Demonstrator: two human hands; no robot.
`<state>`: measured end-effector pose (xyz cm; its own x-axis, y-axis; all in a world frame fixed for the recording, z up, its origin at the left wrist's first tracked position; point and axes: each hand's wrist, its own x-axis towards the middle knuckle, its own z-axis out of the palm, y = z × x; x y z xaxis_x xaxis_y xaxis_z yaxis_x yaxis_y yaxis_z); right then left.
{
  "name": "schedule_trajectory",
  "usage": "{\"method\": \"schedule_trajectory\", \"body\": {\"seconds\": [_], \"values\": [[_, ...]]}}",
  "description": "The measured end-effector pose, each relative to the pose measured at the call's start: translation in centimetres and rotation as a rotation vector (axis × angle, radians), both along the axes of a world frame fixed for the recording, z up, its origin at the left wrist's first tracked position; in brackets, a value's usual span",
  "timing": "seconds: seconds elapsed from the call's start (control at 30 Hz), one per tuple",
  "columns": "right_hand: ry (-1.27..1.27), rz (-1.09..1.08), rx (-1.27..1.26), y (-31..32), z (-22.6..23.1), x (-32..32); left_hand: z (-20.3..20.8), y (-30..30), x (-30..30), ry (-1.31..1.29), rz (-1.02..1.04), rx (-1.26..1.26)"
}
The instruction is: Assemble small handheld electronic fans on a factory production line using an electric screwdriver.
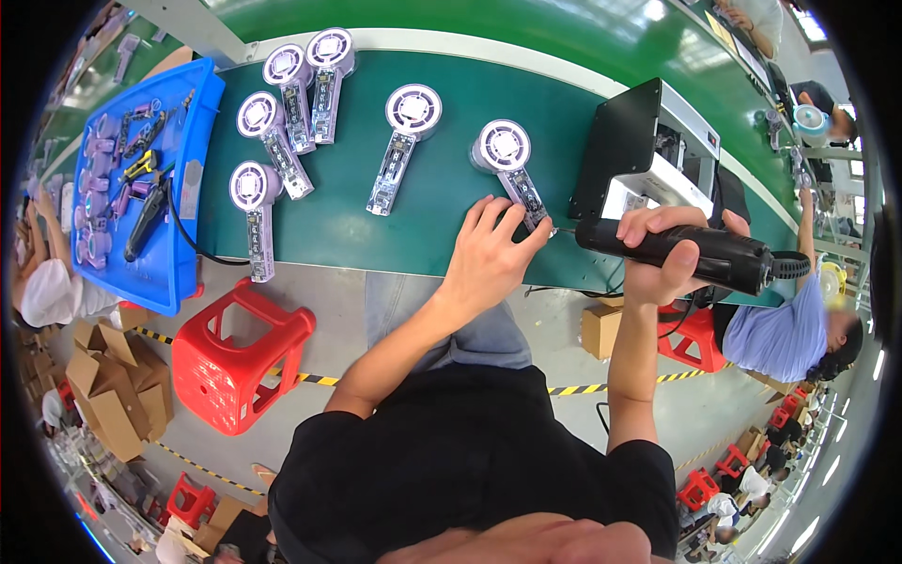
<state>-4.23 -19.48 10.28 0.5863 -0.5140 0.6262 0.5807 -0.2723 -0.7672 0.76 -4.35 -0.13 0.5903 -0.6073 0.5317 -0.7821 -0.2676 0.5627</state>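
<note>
Plainly, the lilac fan [515,177] being worked on lies on the green bench [324,235], round head toward the far side, bare circuit-board handle angled to the near edge. At the handle's lower end, the left hand [493,254] rests its fingertips, fingers spread; whether they pinch or only press, I cannot tell. The right hand [662,249] is wrapped round a black power screwdriver [719,258], held almost level, its thin bit pointing at that same end – contact is too small to judge. Just beyond stands a black-and-white machine [615,141], limiting room to the right. Leftward there is bare green space, then a single second fan [399,155], more bare bench, and four other fans [276,155] near the blue tray [209,122] – it borders the bench's left end.
</note>
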Motion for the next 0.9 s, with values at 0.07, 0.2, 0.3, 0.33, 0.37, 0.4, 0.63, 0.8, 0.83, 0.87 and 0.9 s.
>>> {"method": "schedule_trajectory", "body": {"seconds": [0.07, 0.2, 0.3, 0.33, 0.37, 0.4, 0.63, 0.8, 0.83, 0.87, 0.9], "values": [[0.004, -0.029, 0.028, 0.2, -0.1, 0.1, -0.1, 0.0, 0.0, 0.002, -0.002, 0.003], [0.013, -0.015, 0.038, 0.4, -0.2, 0.2, -0.2, 0.1, -0.1, -0.023, -0.001, 0.019], [0.029, 0.001, 0.032, 0.3, -0.5, 0.3, -0.4, 0.0, -0.1, -0.015, -0.001, 0.017], [0.041, 0.017, 0.028, 0.3, -0.6, 0.3, -0.5, 0.0, -0.1, -0.011, -0.002, 0.018], [0.045, 0.016, 0.029, 0.4, -0.8, 0.3, -0.5, 0.0, -0.1, -0.007, -0.003, 0.019], [0.025, 0.029, 0.016, 0.6, -1.0, 0.4, -0.6, 0.0, -0.2, -0.011, -0.002, 0.027], [0.089, 0.047, -0.119, 0.3, -1.7, 0.2, -0.3, -0.1, -0.2, -0.024, 0.009, 0.036], [0.094, 0.044, -0.171, 1.1, -1.6, 0.3, -0.5, 0.0, -0.2, -0.026, 0.011, 0.022], [0.095, 0.04, -0.173, 1.0, -1.7, 0.2, -0.5, 0.0, -0.1, -0.021, 0.004, 0.014], [0.097, 0.021, -0.158, 0.9, -1.8, 0.1, -0.5, 0.0, -0.1, -0.022, 0.003, 0.014], [0.099, 0.002, -0.143, 0.8, -1.8, 0.0, -0.6, 0.0, 0.0, -0.017, -0.003, 0.005]]}}
